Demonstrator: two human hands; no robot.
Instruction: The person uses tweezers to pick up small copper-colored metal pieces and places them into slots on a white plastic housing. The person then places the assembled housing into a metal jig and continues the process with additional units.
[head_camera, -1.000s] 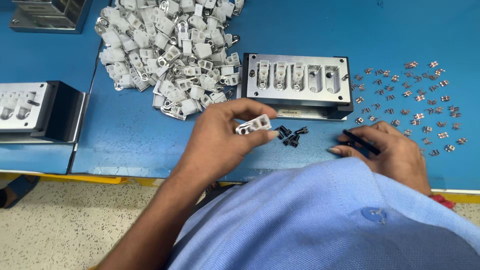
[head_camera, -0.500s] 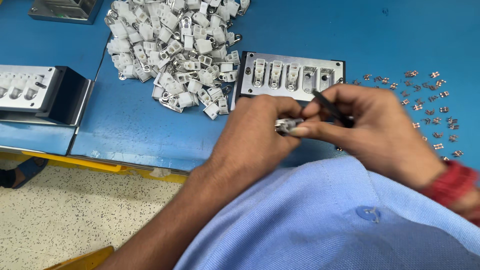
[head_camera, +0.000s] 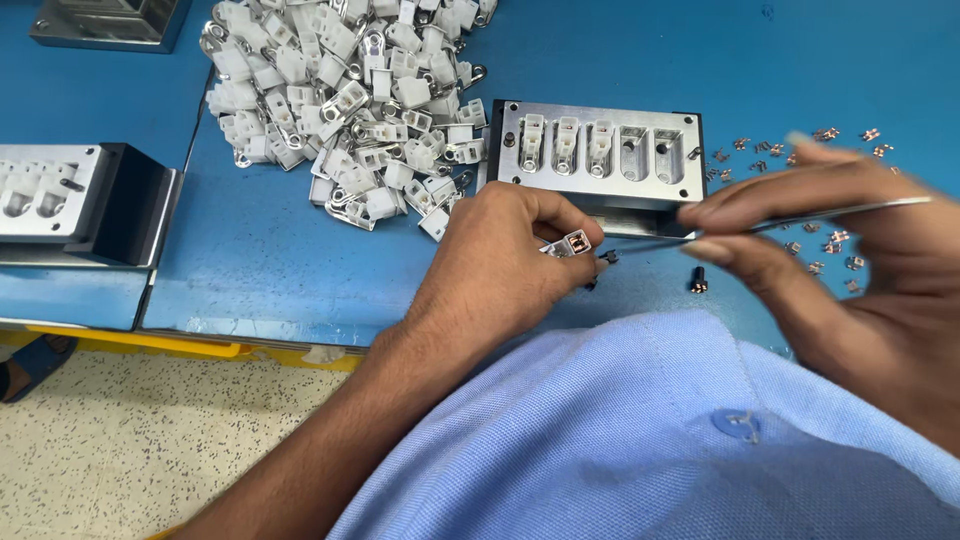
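The left hand (head_camera: 500, 250) pinches a small white plastic connector housing with a copper-coloured insert (head_camera: 568, 243) between thumb and forefinger, its open face turned up, just above the blue desk (head_camera: 270, 250) near its front edge. The right hand (head_camera: 860, 260) is closed narrowly round thin metal tweezers (head_camera: 760, 225), whose tips reach the housing's right side with a tiny dark part at the point. The housing looks light, stiff and rather smooth; its flat side walls seem the safest place to grip, since the insert looks delicate. Just behind it stands a silver metal fixture block with five pockets (head_camera: 600, 150), three of them filled. A heap of white housings (head_camera: 350, 90) lies towards the desk's back, small metal clips (head_camera: 800, 160) are scattered on the right, and a dark screw (head_camera: 698, 284) lies near the front edge. A second grey fixture (head_camera: 60, 195) sits at the left.
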